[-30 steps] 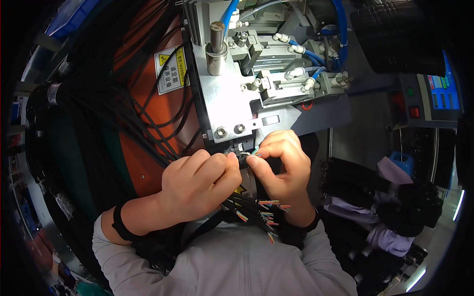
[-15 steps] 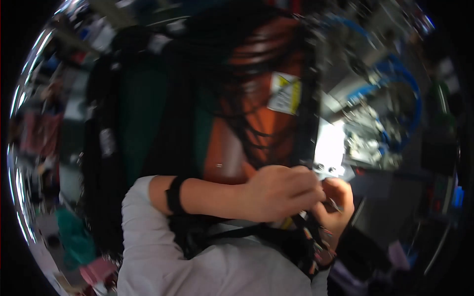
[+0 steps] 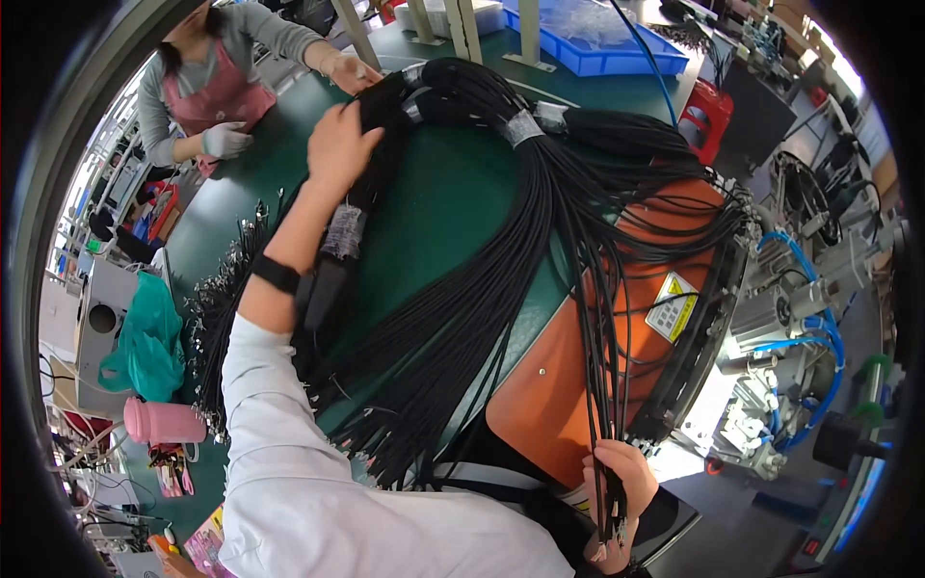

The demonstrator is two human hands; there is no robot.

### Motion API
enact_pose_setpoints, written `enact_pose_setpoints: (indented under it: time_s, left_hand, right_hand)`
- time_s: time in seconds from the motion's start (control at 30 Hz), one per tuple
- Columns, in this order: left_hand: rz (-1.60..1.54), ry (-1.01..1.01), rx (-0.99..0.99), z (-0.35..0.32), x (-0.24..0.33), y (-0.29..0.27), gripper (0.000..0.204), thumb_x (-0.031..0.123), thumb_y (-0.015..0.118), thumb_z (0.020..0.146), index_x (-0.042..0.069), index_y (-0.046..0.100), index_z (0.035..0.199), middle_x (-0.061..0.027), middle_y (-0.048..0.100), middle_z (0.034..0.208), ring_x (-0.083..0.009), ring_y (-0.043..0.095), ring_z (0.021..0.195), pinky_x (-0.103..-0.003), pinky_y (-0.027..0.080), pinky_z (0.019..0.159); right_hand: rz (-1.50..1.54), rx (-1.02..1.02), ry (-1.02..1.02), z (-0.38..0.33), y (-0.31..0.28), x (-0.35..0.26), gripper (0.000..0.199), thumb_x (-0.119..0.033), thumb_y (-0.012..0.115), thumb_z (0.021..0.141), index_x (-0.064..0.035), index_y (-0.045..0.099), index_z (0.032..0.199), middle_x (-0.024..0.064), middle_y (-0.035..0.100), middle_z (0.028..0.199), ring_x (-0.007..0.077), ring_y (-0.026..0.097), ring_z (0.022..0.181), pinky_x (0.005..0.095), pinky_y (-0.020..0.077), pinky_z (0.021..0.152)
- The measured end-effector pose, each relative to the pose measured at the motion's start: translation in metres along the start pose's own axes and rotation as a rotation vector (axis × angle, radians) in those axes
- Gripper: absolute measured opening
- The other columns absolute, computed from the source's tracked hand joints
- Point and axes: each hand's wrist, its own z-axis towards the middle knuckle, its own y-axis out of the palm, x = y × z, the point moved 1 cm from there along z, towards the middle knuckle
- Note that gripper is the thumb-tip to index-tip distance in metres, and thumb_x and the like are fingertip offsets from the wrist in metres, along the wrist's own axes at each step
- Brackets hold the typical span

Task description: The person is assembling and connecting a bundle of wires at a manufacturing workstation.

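Black cables (image 3: 482, 279) lie across the green table in a large arched bundle, bound near the top with clear wrap (image 3: 523, 126). My left hand (image 3: 339, 144) reaches far forward and grasps the thick bundle at the left (image 3: 385, 101), thumb on its near side; the fingertips are hidden. Near the front right, my right hand (image 3: 624, 479) closes round a few cables (image 3: 604, 385) close to their stripped, coloured wire ends. These cables run up over an orange board (image 3: 540, 405). A co-worker's bare hand (image 3: 353, 73) is at the far end of the left bundle.
Machinery with blue air tubes (image 3: 771, 366) stands at the right, beside a black rail. At the left are more cable ends (image 3: 222, 318), a teal bag (image 3: 149, 337) and a pink cup (image 3: 164, 422). A blue tray (image 3: 597, 43) and table posts are at the back.
My left hand has left the right hand's side and reached far forward left to the bundle. My right hand has moved slightly down, still with cables. The view has turned, showing the co-worker.
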Motion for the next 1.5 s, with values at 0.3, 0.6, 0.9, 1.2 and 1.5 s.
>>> enact_pose_setpoints:
  time_s: [0.3, 0.6, 0.9, 1.2, 1.5]
  left_hand:
    - [-0.077, -0.362, -0.358, 0.011, -0.087, 0.012, 0.079, 0.057, 0.074, 0.066, -0.008, 0.062, 0.107, -0.0265, 0.063, 0.109, -0.0382, 0.061, 0.104, -0.044, 0.047, 0.09]
    - [0.141, -0.19, 0.143, -0.003, 0.006, -0.148, 0.055, 0.043, 0.076, 0.066, 0.001, 0.066, 0.1, -0.0137, 0.06, 0.102, -0.0307, 0.061, 0.098, -0.042, 0.051, 0.078]
    - [0.137, -0.169, 0.174, -0.006, -0.004, -0.119, 0.053, 0.041, 0.076, 0.067, 0.002, 0.066, 0.101, -0.0129, 0.06, 0.1, -0.0304, 0.061, 0.097, -0.042, 0.051, 0.079]
    - [0.166, -0.239, 0.006, 0.0, -0.036, -0.062, 0.055, 0.049, 0.073, 0.069, 0.004, 0.066, 0.099, -0.0136, 0.061, 0.099, -0.0319, 0.061, 0.097, -0.043, 0.05, 0.078]
    - [0.236, -0.308, 0.054, -0.002, -0.075, -0.042, 0.056, 0.051, 0.072, 0.071, 0.003, 0.067, 0.099, -0.0166, 0.062, 0.098, -0.0344, 0.062, 0.095, -0.046, 0.051, 0.078]
  right_hand:
    - [-0.088, -0.052, -0.038, 0.01, 0.004, -0.002, 0.023, 0.008, 0.074, 0.069, -0.001, 0.065, 0.088, 0.0105, 0.064, 0.08, 0.02, 0.063, 0.063, 0.0261, 0.049, 0.059]
    - [-0.133, -0.047, -0.03, 0.009, 0.01, -0.002, 0.023, 0.008, 0.075, 0.068, -0.0023, 0.067, 0.087, 0.0084, 0.064, 0.077, 0.0186, 0.062, 0.062, 0.026, 0.048, 0.056]
    - [-0.115, -0.014, 0.049, 0.006, 0.006, -0.003, 0.022, 0.005, 0.077, 0.067, -0.0026, 0.068, 0.086, 0.0075, 0.064, 0.076, 0.0207, 0.064, 0.062, 0.027, 0.0503, 0.059]
    - [-0.105, 0.009, 0.094, 0.014, 0.008, -0.004, 0.022, 0.008, 0.074, 0.07, -0.0007, 0.067, 0.089, 0.0093, 0.064, 0.082, 0.0207, 0.064, 0.069, 0.0277, 0.0513, 0.063]
    - [-0.116, -0.077, 0.082, 0.023, 0.011, -0.001, 0.025, 0.011, 0.07, 0.071, 0.0004, 0.064, 0.093, 0.014, 0.066, 0.092, 0.0259, 0.064, 0.081, 0.0315, 0.0501, 0.073]
